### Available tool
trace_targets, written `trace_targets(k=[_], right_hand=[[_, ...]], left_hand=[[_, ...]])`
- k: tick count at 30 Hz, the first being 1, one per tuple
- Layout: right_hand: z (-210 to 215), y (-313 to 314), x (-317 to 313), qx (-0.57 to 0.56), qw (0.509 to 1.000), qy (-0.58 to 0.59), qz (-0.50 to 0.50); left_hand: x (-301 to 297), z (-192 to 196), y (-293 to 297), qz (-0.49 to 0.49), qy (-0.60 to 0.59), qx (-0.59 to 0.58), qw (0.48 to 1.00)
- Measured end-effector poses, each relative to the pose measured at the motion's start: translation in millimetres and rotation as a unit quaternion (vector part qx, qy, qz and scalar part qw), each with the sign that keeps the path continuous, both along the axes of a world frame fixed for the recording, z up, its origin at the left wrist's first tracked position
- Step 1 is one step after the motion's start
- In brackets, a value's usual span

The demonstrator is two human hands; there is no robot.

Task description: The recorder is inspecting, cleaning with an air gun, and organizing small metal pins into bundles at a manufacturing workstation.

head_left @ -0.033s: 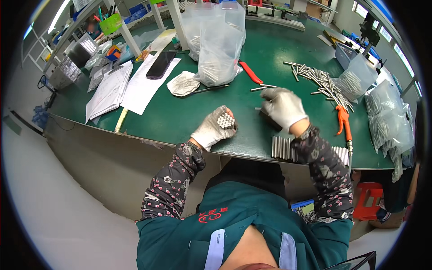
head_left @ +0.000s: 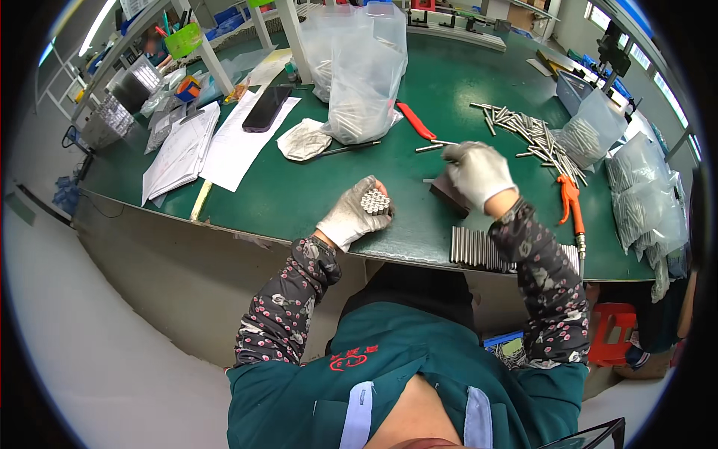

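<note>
My left hand [head_left: 354,214], in a pale work glove, is wrapped round a bundle of metal pins [head_left: 375,201] whose round ends face up. My gloved right hand [head_left: 481,176] hovers over or just beside a dark block [head_left: 449,196], its fingers curled together; whatever they may hold is hidden. A thin pin sticks out at the block's left side. Along the front edge of the table lies a row of metal pins [head_left: 470,247], partly covered by my right forearm. Two loose pins [head_left: 431,147] rest just beyond the right hand.
Loose pins [head_left: 535,138] lie heaped at the right, near an orange air gun [head_left: 570,200]. Bags of pins [head_left: 357,105] stand at the back, and more bags [head_left: 645,191] sit far right. A red-handled tool [head_left: 416,121], phone [head_left: 267,109] and papers [head_left: 238,148] occupy the table.
My right hand has shifted slightly to the right and away from me, showing more of the dark block. My left hand stays in place with the pins.
</note>
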State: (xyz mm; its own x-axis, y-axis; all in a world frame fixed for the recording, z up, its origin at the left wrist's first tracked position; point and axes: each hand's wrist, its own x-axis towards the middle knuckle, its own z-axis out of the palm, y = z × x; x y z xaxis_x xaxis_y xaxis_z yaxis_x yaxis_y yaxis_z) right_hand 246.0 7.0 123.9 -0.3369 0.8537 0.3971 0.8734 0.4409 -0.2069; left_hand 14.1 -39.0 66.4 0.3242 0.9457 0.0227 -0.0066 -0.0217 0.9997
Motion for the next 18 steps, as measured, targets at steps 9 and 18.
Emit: trace_targets(k=[9,18], right_hand=[[-15,36,86,-0.251,0.959,-0.130,-0.009],[-7,25,80,-0.200,0.967,-0.151,-0.047]], left_hand=[[1,-1,0,0.012,0.014,0.010,1.000],[-1,-6,0,0.008,0.021,0.010,1.000]])
